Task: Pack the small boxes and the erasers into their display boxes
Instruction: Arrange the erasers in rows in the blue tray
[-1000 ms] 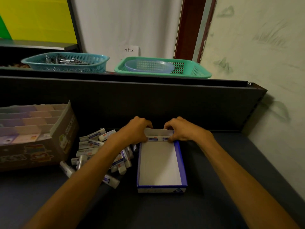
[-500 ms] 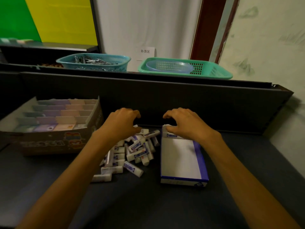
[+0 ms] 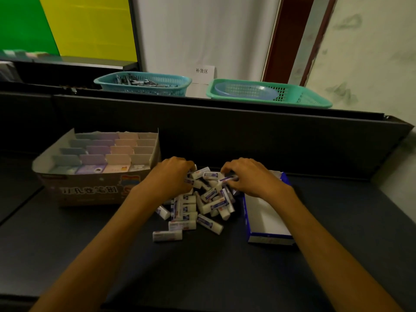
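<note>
Both grips curl into one pile of erasers [image 3: 198, 206], left hand [image 3: 171, 176], right hand [image 3: 249, 179]; hold unclear; one blue display box [image 3: 267, 238] beside.

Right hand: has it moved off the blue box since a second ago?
Yes. The right hand has left the far end of the blue box and gone leftward onto the eraser pile, fingers curled among erasers.

Dim room: dark counter [image 3: 202, 278] with raised back panel [image 3: 225, 131], white wall [image 3: 202, 30], brown door frame [image 3: 290, 37].
</note>
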`<state>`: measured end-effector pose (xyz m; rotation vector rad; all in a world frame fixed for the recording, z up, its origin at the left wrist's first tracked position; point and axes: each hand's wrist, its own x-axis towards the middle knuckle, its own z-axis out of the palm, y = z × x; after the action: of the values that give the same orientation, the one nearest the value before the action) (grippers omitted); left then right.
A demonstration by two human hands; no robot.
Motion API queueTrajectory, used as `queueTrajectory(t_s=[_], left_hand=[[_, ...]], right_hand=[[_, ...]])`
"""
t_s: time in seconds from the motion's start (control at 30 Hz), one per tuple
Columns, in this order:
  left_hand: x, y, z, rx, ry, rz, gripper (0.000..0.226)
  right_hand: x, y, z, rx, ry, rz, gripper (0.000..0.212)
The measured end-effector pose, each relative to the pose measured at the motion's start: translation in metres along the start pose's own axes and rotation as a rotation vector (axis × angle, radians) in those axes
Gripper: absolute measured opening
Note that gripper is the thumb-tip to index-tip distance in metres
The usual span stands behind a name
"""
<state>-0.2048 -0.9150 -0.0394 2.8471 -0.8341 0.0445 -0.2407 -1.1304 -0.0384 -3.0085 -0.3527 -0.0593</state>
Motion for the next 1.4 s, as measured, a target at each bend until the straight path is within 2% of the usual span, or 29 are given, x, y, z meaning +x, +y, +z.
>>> queueTrajectory(t_s=[0.2,0.5,0.63,0.83,1.07,1.4], left_hand=[[0.004,-0.006,0.007,-0.12,-0.034,0.007,0.039],[0.011,-0.009,0.005,-0.077,-0.08,0.072,0.037],[0.012,-0.009,-0.004,-0.089,-0.02,0.117,0.031],[0.017,0.015,-0.018,-0.351,0.148,0.168,0.025],[0.029,0.059,-0.013,-0.685,0.148,0.117,0.034],[0.048,0.095,-0.001,-0.621,0.05,0.145,0.027]], right_hand=[[0.003,-0.001,0.005,0.034,-0.019,0.048,0.032],[0.001,0.005,0.003,0.084,-0.016,0.017,0.029],[-0.004,0.014,-0.002,0.164,0.057,0.004,0.028],[-0.015,0.034,-0.014,0.242,0.24,-0.027,0.027],[-0.039,0.058,-0.023,0.294,0.254,0.045,0.026],[-0.061,0.097,-0.025,0.428,0.219,0.105,0.031]])
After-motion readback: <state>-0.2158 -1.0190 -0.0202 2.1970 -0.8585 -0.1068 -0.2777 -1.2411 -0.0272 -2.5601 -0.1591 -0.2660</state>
